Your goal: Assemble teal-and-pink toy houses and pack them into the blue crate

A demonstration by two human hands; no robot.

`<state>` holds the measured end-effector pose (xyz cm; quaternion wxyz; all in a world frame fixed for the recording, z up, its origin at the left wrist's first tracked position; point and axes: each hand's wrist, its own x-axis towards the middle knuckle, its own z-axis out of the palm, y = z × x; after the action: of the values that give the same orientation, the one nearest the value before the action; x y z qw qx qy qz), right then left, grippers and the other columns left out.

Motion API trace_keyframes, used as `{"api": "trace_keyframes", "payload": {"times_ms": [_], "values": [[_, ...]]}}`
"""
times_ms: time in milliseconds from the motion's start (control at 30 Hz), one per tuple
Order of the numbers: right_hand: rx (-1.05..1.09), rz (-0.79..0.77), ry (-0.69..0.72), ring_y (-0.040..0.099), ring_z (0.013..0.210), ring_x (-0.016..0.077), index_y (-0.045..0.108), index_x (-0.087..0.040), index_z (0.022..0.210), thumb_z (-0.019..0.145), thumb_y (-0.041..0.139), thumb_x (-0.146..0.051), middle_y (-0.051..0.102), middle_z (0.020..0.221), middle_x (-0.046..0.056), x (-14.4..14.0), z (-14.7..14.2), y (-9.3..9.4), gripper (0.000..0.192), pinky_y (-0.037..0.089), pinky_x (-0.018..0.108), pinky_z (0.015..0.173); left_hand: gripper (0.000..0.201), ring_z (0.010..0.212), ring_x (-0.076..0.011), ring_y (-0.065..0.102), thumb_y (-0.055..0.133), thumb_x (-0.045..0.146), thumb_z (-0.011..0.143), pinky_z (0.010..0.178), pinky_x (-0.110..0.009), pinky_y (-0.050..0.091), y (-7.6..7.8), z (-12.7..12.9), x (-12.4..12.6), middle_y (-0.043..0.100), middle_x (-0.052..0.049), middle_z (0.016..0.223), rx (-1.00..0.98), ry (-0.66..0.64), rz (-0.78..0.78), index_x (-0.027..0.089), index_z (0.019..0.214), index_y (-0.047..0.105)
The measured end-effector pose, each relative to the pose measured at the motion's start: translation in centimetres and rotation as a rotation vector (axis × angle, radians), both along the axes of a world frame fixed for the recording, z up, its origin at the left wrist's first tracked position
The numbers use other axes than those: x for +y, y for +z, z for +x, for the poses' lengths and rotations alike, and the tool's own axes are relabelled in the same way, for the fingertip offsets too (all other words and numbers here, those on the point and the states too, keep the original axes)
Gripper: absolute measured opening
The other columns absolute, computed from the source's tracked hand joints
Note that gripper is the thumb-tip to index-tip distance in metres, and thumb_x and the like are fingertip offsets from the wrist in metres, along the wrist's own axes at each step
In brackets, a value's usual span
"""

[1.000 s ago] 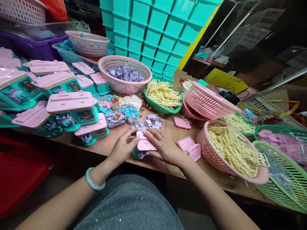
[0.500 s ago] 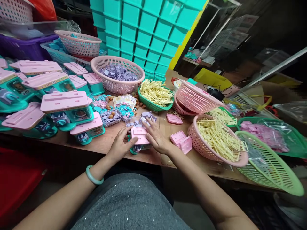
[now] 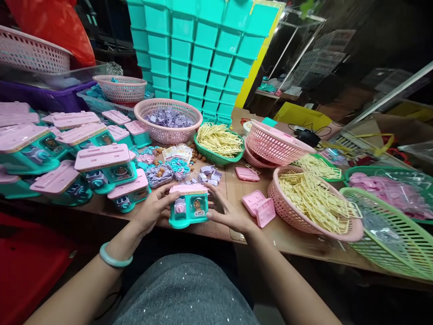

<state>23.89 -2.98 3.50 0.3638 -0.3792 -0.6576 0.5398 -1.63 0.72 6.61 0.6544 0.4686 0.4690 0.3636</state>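
Observation:
Between my hands is a small toy pet house (image 3: 188, 207) with a teal body, a pink top, a lilac knob and a round clear window with a brown figure behind it. Its front is tipped up towards me near the table edge. My left hand (image 3: 150, 211) grips its left end, the thumb on the upper front. My right hand (image 3: 226, 210) holds the right end, the thumb at the lower corner; its other fingers are partly hidden behind the toy. Loose lilac pieces (image 3: 209, 175) lie just beyond it. To the right rests an unfolded pink plastic case (image 3: 259, 207).
Similar toy houses (image 3: 103, 164) are stacked on the left. Behind stand a pink basket (image 3: 169, 135) of lilac parts and a green basket (image 3: 219, 158) of yellow frames. Another pink basket (image 3: 284, 198) of yellow frames is at right. Teal bins (image 3: 199, 54) rise at the back.
The toy house has been tilted so its front faces me instead of its pink top. My right hand has gone from lying over the top to gripping the side. The view has shifted slightly.

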Motion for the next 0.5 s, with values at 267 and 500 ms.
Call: {"api": "trace_keyframes", "payload": {"times_ms": [267, 500], "values": [[-0.297, 0.449, -0.119, 0.034, 0.151, 0.0297, 0.034, -0.028, 0.149, 0.083, 0.065, -0.017, 0.034, 0.153, 0.015, -0.1, -6.4, -3.2, 0.073, 0.036, 0.051, 0.122, 0.04, 0.123, -0.0298, 0.062, 0.066, 0.032, 0.091, 0.104, -0.047, 0.051, -3.2, -4.4, -5.7, 0.063, -0.011, 0.131, 0.638, 0.303, 0.75, 0.026, 0.13, 0.059], [-0.281, 0.395, -0.119, 0.053, 0.136, 0.0286, 0.037, -0.03, 0.14, 0.082, 0.07, -0.022, 0.05, 0.144, 0.012, 1.1, -8.4, -3.7, 0.067, 0.048, 0.048, 0.112, 0.06, 0.137, -0.0362, 0.047, 0.072, 0.022, 0.088, 0.114, -0.058, 0.039, -3.9, -7.5, -6.4, 0.047, -0.019, 0.143, 0.965, 0.724, 1.082, 0.023, 0.14, 0.043]]}}
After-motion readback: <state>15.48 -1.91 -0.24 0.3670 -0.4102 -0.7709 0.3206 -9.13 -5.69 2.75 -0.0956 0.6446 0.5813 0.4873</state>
